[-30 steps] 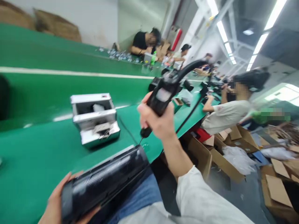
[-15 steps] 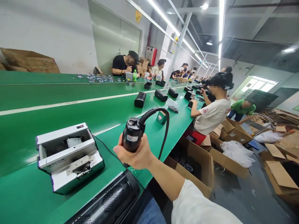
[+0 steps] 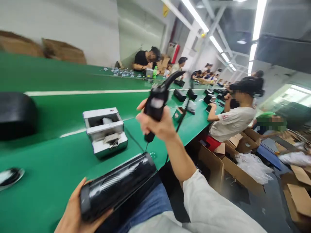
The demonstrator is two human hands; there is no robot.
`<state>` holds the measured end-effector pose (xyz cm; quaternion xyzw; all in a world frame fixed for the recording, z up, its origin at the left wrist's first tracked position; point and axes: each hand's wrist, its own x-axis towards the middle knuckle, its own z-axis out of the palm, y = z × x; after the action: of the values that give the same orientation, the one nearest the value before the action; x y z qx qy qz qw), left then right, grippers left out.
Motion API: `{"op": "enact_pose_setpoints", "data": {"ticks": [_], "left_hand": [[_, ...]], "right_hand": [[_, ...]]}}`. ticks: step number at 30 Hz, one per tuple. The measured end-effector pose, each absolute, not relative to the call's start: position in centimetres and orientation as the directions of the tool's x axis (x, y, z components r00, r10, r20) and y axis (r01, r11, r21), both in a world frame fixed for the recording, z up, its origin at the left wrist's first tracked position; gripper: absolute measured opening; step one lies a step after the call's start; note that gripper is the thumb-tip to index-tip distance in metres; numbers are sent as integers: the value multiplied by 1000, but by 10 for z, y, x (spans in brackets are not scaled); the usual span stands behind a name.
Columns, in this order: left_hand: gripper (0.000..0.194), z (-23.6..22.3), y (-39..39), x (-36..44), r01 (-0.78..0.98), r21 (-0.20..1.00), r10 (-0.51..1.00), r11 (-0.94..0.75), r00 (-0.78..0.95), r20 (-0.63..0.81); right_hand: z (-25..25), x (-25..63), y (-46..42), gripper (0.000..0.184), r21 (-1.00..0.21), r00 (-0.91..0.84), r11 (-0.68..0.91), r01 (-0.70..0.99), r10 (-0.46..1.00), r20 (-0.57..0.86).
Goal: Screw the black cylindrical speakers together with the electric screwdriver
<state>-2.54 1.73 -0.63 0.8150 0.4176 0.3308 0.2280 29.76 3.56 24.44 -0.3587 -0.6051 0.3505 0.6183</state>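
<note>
My right hand is raised over the green belt's near edge, closed around a black electric screwdriver whose thick black cord arcs off its top. Its bit points down toward the belt. My left hand grips the near end of a long black cylindrical speaker with a glossy mesh shell, lying across my lap against the belt's edge. A small silver metal box with an open top stands on the belt just beyond the speaker.
The green conveyor belt runs away to the right with more black speakers on it. A blurred black object sits at far left. Seated co-workers line both sides. Open cardboard boxes stand on the floor at right.
The view swung back left and down. My left hand, out of sight half a second ago, shows again on the speaker's end. The screwdriver is tilted, its bit downward.
</note>
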Motion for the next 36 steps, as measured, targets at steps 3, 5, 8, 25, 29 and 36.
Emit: {"op": "enact_pose_setpoints", "data": {"ticks": [3,5,8,25,29,36], "left_hand": [[120,-5,-1,-24,512,709,860,-485,425,282],[124,-1,-3,-23,486,729,854,-482,448,266],[126,4,-4,-23,472,752,855,-461,465,232],[130,7,-5,-23,433,789,853,-437,478,210],[134,6,-4,-22,416,789,845,-453,483,230],[141,4,-2,-20,384,762,812,-522,496,307]], "right_hand": [[262,280,49,47,-728,209,680,86,702,681],[262,263,70,50,-663,284,736,133,613,737],[252,237,102,54,-634,266,754,174,583,767],[211,223,165,71,-675,221,730,108,644,733],[207,229,166,74,-693,193,714,103,669,718],[237,210,96,34,-673,241,738,46,646,724]]}}
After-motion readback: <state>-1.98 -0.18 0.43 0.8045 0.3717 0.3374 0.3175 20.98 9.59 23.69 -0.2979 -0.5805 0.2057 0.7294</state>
